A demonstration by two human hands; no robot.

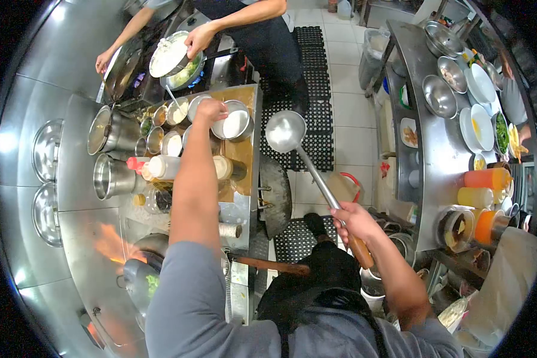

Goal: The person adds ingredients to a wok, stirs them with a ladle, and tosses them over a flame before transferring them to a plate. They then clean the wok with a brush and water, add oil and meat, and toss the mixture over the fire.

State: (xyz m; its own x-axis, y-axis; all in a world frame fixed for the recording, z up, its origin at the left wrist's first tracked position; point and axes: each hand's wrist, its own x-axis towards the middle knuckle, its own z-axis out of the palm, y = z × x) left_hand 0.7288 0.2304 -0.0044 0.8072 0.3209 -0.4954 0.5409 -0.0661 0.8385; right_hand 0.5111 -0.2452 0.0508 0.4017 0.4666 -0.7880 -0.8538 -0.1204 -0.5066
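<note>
My right hand (355, 222) is closed around the wooden-ended handle of a large metal ladle (285, 131). Its round bowl is held out over the aisle, with nothing visible in it. My left hand (212, 111) reaches over the seasoning containers, beside a metal pot of white powder (235, 122). Its fingers look pressed together; whatever they may hold is too small to make out. Around that arm stand small tins, a white-capped bottle (161, 167) and a metal pot (114, 177). A wok (143, 283) with green pieces in it sits at lower left beside a flame.
A co-worker's hand (200, 40) holds a bowl of pale food (169, 55) above a pan (187, 73) on a lit burner. At right, a steel shelf (426, 179) carries bowls and sauce bottles. A wooden handle (271, 265) juts from the stove near my body.
</note>
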